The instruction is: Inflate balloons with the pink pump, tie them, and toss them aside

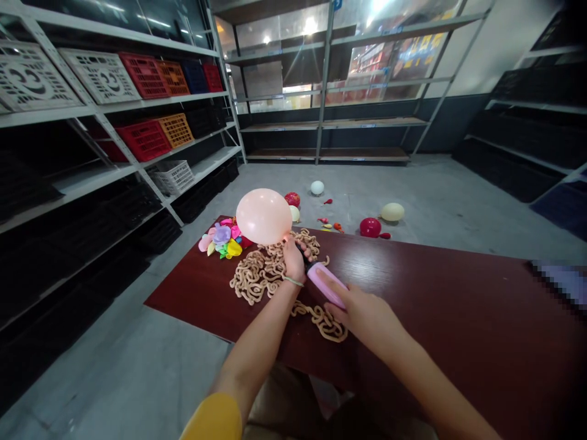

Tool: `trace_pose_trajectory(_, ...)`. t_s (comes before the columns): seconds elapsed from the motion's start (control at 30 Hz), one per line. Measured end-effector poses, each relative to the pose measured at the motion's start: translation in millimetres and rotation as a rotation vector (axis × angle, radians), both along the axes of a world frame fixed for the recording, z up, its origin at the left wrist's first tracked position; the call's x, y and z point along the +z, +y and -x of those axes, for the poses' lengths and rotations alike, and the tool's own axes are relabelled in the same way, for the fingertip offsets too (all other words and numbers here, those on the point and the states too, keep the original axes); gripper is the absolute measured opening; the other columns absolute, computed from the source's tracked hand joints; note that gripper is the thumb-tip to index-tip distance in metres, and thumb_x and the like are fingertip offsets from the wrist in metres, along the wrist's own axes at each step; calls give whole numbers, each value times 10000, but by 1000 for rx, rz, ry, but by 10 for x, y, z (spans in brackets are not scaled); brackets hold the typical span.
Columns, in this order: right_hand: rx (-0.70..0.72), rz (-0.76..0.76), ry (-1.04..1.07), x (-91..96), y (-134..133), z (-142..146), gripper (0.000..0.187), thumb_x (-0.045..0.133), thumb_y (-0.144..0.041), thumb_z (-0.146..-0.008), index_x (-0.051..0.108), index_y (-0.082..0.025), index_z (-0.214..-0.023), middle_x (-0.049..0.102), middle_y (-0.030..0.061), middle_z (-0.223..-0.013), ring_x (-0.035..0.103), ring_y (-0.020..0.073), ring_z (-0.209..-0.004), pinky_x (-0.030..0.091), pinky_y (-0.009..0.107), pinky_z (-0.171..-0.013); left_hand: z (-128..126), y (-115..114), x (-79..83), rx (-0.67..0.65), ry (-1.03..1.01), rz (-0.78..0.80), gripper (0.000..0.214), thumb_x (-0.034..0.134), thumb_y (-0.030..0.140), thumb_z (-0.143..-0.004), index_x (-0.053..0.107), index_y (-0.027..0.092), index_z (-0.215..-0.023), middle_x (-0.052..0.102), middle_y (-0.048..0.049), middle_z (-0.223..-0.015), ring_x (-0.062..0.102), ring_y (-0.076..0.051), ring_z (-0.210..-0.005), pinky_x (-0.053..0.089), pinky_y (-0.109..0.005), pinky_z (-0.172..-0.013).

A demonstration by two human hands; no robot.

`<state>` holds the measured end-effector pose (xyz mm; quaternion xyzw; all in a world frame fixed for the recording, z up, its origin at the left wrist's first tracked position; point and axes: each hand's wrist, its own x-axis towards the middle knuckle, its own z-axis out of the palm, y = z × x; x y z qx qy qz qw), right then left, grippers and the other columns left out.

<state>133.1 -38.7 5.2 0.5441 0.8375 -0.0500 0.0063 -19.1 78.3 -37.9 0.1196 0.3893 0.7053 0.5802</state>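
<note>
While left fingers (290, 245) pinch the peach balloon (263, 216) at its neck, right fingers (340, 293) clasp the pink pump (315, 276).

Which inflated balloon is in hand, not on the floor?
The pale pink balloon, its neck pinched by the left hand at the pink pump. The other balloons lie loose on the floor.

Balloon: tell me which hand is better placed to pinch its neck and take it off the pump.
Left, most likely. The left hand grips the neck of the balloon right at the tip of the pump. The right hand holds the pump's body, farther from the neck.
</note>
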Motion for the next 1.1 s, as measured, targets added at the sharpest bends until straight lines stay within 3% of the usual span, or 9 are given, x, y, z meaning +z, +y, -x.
trace_pose_trajectory(0.1, -18, -22, 57, -214, -48, -13, 638, 477, -425, -966, 239, -399, -1557, 659, 60, -941, 681, 219, -660, 365, 265, -527, -24, 15, -55, -13, 111, -41, 272, 448, 372, -944, 394, 208, -734, 420, 62, -509, 382, -70, -341, 271, -168, -345)
trace_pose_trajectory(0.2, -11, 24, 57, -313, -215, -272, 634, 463, -386, -971, 225, -408, -1558, 643, 46, -923, 699, 231, -700, 388, 269, -547, -26, 33, -86, -18, 104, -67, 265, 447, 365, -941, 391, 210, -733, 427, 61, -513, 376, -69, -337, 269, -168, -346)
trace_pose_trajectory(0.4, 48, 70, 33, -133, -394, -756, 698, 500, -406, -948, 156, -472, -1551, 653, 21, -926, 695, 217, -658, 397, 273, -552, 61, 44, -43, 49, 5, -56, 203, 473, 332, -922, 385, 223, -776, 402, 73, -525, 373, -71, -345, 248, -171, -342)
trace_pose_trajectory(0.5, 34, 87, -13, -27, -296, -637, 701, 521, -412, -938, 177, -480, -1544, 662, 17, -907, 704, 226, -674, 390, 268, -556, 59, 40, -45, 54, 6, -38, 218, 452, 331, -932, 372, 221, -760, 398, 72, -527, 364, -68, -347, 255, -169, -341)
trace_pose_trajectory(0.6, 8, 73, -55, 24, -125, -325, 668, 518, -420, -942, 226, -460, -1541, 668, 32, -898, 708, 242, -707, 391, 269, -563, 31, 34, -53, 32, 19, -7, 239, 459, 337, -930, 369, 218, -744, 396, 70, -520, 362, -68, -345, 251, -170, -334)
trace_pose_trajectory(0.7, -18, 37, -21, -1, 4, -24, 667, 509, -461, -947, 220, -441, -1548, 671, 52, -937, 706, 252, -737, 397, 269, -561, 17, 25, -41, 13, 49, -4, 259, 469, 349, -931, 370, 216, -733, 394, 68, -509, 366, -71, -341, 251, -171, -331)
trace_pose_trajectory(0.8, -32, -14, 10, -87, -13, 62, 650, 491, -451, -958, 228, -423, -1552, 656, 59, -946, 696, 231, -702, 387, 257, -538, 12, 14, -18, -5, 92, -40, 282, 445, 356, -947, 376, 212, -716, 405, 61, -505, 372, -70, -341, 259, -167, -335)
trace_pose_trajectory(0.97, 3, 5, 24, -182, -285, -384, 645, 512, -386, -943, 266, -437, -1537, 638, 29, -877, 678, 198, -638, 384, 249, -531, -26, -5, -2, -24, 74, -47, 310, 442, 352, -951, 377, 207, -685, 412, 54, -511, 376, -72, -346, 298, -175, -345)
trace_pose_trajectory(1.1, 29, 35, 75, -97, -429, -744, 671, 534, -405, -923, 258, -458, -1532, 650, 9, -856, 671, 200, -618, 396, 267, -555, -21, -7, 18, 3, 40, -43, 295, 454, 343, -944, 376, 208, -694, 409, 56, -516, 377, -71, -350, 294, -173, -347)
